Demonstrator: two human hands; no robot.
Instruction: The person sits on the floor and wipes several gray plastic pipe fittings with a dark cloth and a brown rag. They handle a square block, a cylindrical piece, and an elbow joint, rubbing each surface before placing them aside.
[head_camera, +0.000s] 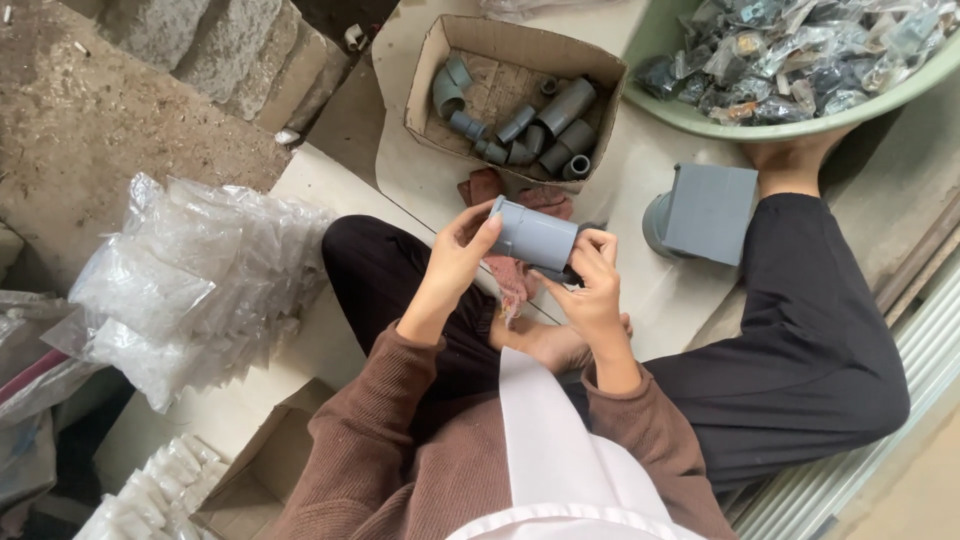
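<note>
Pipe coupling (533, 236) held between left hand (462, 252) and right hand (592, 283), over the lap. Cardboard box (428, 72) of pipe fittings (545, 132) beyond the hands. Basin (700, 120) of bagged parts far right. Pile of plastic bags (190, 285) left.

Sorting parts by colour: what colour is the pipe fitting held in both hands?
Grey, seen clearly in the head view: the pipe fitting.

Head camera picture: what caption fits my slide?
Both hands hold a grey pipe fitting above a red cloth.
</note>
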